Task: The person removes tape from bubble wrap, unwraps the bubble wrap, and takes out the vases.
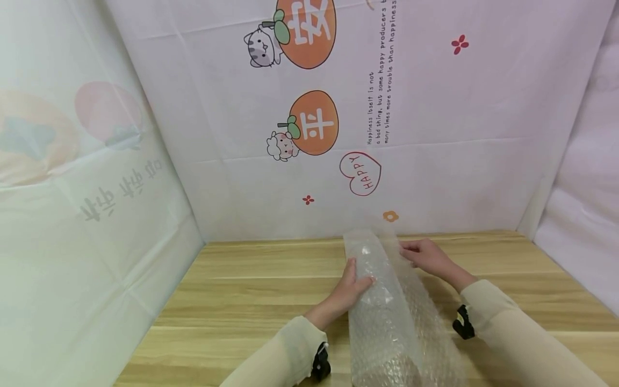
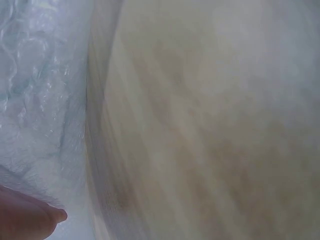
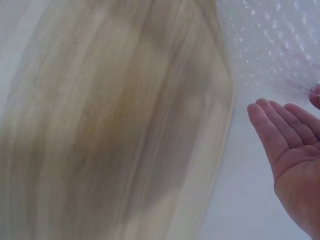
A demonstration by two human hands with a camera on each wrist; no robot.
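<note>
The left hand (image 1: 345, 291) holds the wrap (image 1: 379, 322) by its left side, thumb across the top, seemingly to steady the rounded bulk. The right hand (image 1: 427, 258) appears to pinch the far right edge between thumb and finger, its other fingers fairly straight, likely to keep that loose layer spread apart from the rest. The wrap lies lengthwise between both arms, its far end at the back of the surface (image 1: 261, 301), before the printed cloth (image 1: 435, 118). Whether it encloses anything cannot be told.
</note>
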